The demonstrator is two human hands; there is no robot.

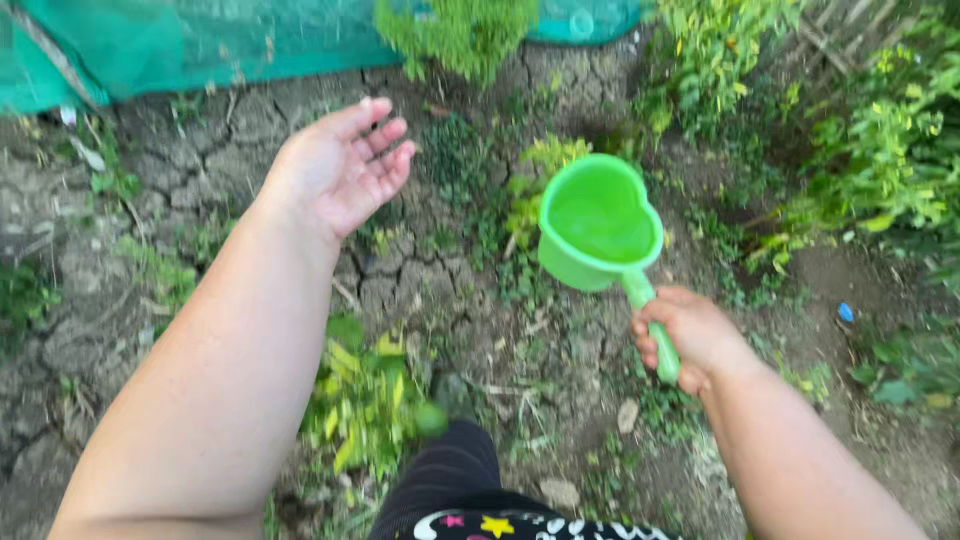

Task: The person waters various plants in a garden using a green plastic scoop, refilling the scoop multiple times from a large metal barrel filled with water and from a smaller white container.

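I am gripping the handle of a green plastic dipper (pixel 598 225) in my right hand (pixel 690 335), fingers wrapped fully round it, so most of the handle is hidden inside my fist. The dipper's cup is heart-shaped and is hanging in the air over the cracked, dry soil (pixel 400 285), just above a few low weeds. Its inside is showing only smooth green wall; I cannot tell whether any water is sitting in it.

My left hand (pixel 345 170) is stretching out ahead of me, palm up and fingers loosely spread, holding nothing and touching nothing, well apart from the dipper.

Along the top edge a green net (pixel 200 40) is running across the ground, its upper part cut off by the frame. A small blue bit (pixel 846 312) is lying on the soil at the right, too small to make out. A leafy yellow-green plant (pixel 365 400) is growing near my feet, and bushes (pixel 880 150) are crowding the right side. At the bottom my dark clothing (pixel 470 500), with coloured star shapes on it, is partly cut off.
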